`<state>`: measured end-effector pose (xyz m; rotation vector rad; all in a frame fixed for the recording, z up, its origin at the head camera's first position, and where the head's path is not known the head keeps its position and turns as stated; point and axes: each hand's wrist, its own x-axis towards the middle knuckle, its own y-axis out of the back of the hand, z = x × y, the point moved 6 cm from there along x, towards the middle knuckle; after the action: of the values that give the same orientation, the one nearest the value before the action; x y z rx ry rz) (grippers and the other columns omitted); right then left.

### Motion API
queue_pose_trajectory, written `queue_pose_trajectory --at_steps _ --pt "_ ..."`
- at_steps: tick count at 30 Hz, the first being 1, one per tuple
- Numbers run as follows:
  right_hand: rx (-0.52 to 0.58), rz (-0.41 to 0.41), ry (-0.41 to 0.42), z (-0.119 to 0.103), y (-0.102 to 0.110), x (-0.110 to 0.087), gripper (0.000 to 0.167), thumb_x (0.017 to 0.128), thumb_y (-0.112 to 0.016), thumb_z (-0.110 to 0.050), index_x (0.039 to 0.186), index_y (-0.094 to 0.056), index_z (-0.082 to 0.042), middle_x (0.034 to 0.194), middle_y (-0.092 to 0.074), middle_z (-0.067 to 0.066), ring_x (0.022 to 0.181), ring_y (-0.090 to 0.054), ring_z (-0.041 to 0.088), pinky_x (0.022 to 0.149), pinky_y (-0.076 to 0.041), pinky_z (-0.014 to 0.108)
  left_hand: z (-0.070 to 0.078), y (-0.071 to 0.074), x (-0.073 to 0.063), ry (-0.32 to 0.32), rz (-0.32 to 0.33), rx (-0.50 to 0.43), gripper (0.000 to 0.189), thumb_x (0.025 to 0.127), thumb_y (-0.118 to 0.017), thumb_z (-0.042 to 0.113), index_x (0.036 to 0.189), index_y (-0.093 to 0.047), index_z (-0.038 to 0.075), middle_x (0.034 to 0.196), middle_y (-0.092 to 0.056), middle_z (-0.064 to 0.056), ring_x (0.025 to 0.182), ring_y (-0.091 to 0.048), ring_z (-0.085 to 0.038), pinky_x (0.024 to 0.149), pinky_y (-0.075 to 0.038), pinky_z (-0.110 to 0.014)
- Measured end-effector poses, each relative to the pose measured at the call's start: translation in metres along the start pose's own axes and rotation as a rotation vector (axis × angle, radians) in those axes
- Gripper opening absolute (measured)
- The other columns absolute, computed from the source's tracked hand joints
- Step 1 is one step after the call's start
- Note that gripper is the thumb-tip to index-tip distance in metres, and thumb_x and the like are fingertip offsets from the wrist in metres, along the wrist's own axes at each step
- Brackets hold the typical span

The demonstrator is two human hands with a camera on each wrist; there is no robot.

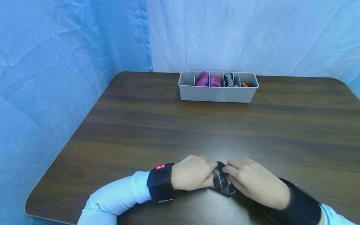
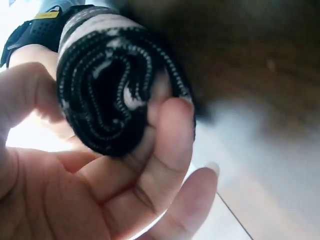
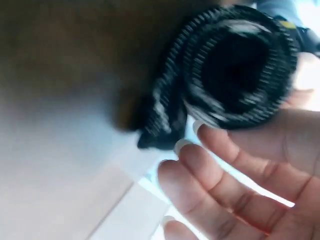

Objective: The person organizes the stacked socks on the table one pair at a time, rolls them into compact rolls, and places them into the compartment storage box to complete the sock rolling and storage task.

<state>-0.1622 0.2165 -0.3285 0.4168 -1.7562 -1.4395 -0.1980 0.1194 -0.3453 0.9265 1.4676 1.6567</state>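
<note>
Above the near part of the table, both hands work on a rolled strip of dark argyle cloth [image 1: 222, 179], grey and black with white lines, necktie-like in width. My left hand [image 1: 194, 172] holds one side; the left wrist view shows its fingers curled against the spiral end of the roll [image 2: 107, 92]. At the other side, my right hand [image 1: 250, 176] holds the cloth with bent fingers. The right wrist view shows the round spiral end [image 3: 240, 67] and a loose tail hanging from it. Parts of the fingers' contact are hidden behind the roll.
Near the far edge of the brown wooden table [image 1: 168, 125] stands a grey divided box [image 1: 215, 94]. Its compartments hold pink-purple rolls [image 1: 203, 78], a black-and-white striped roll [image 1: 230, 80] and small orange and brown things [image 1: 247, 84]. Blue sheeting [image 1: 225, 34] hangs behind.
</note>
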Motion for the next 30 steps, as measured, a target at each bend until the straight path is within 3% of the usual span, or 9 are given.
queue_pose_trajectory --at_steps 3,9,15,21,24,27,30 --pt "0.024 0.035 -0.017 0.0 0.007 -0.001 0.021 0.064 -0.068 -0.02 0.082 -0.058 -0.018 0.074 -0.045 -0.014 0.06 -0.035 -0.002 0.055 -0.034 0.018 -0.003 0.001 0.0 0.026 -0.005 -0.004 0.014 0.078 -0.05 0.026 0.084 -0.045 0.016 0.058 -0.043 0.011 0.049 -0.04 -0.002 0.04 -0.027 -0.015" --pt "0.025 0.068 0.049 -0.009 0.01 -0.003 0.035 0.058 -0.071 -0.033 0.083 -0.054 -0.017 0.075 -0.045 -0.013 0.064 -0.041 0.001 0.059 -0.036 0.021 -0.007 0.004 -0.001 0.053 0.01 0.073 0.013 0.079 -0.05 0.029 0.081 -0.048 0.016 0.058 -0.044 0.01 0.051 -0.04 -0.005 0.039 -0.026 -0.017" --pt "-0.022 0.065 0.054 -0.009 0.005 -0.003 0.029 0.056 -0.07 -0.018 0.081 -0.054 -0.012 0.072 -0.048 -0.009 0.064 -0.049 0.006 0.062 -0.041 0.025 -0.005 0.011 0.0 0.015 0.147 0.089 0.014 0.079 -0.054 0.021 0.09 -0.05 0.015 0.08 -0.049 0.007 0.067 -0.047 -0.005 0.049 -0.036 -0.014" --pt "-0.066 0.042 0.042 -0.007 0.004 -0.002 0.023 0.059 -0.067 -0.013 0.079 -0.055 -0.01 0.071 -0.049 -0.007 0.063 -0.048 0.007 0.061 -0.041 0.025 0.014 0.022 -0.006 -0.09 0.267 0.114 0.02 0.079 -0.053 0.007 0.097 -0.054 0.014 0.092 -0.051 0.005 0.079 -0.049 -0.005 0.061 -0.043 -0.015" --pt "-0.063 0.03 0.034 -0.006 0.003 -0.001 0.02 0.061 -0.065 -0.011 0.077 -0.053 -0.012 0.069 -0.046 -0.009 0.061 -0.044 0.004 0.059 -0.039 0.024 0.03 0.023 -0.012 -0.153 0.301 0.214 0.015 0.08 -0.052 0.009 0.094 -0.056 0.014 0.091 -0.052 0.005 0.081 -0.049 -0.005 0.065 -0.043 -0.015" --pt "-0.069 0.023 0.02 -0.005 0.002 -0.002 0.017 0.063 -0.064 -0.009 0.076 -0.052 -0.013 0.069 -0.045 -0.009 0.06 -0.041 0.003 0.056 -0.037 0.021 0.043 0.02 -0.017 -0.184 0.301 0.312 0.015 0.083 -0.049 0.013 0.097 -0.056 0.013 0.094 -0.053 0.005 0.086 -0.05 -0.006 0.07 -0.044 -0.015" --pt "-0.061 -0.014 -0.006 -0.003 0.0 -0.003 0.017 0.066 -0.063 -0.008 0.08 -0.055 -0.012 0.072 -0.049 -0.009 0.063 -0.045 0.003 0.057 -0.038 0.021 0.05 0.014 -0.019 -0.183 0.255 0.381 0.022 0.086 -0.046 0.014 0.106 -0.054 0.013 0.103 -0.054 0.002 0.095 -0.05 -0.008 0.077 -0.044 -0.016"
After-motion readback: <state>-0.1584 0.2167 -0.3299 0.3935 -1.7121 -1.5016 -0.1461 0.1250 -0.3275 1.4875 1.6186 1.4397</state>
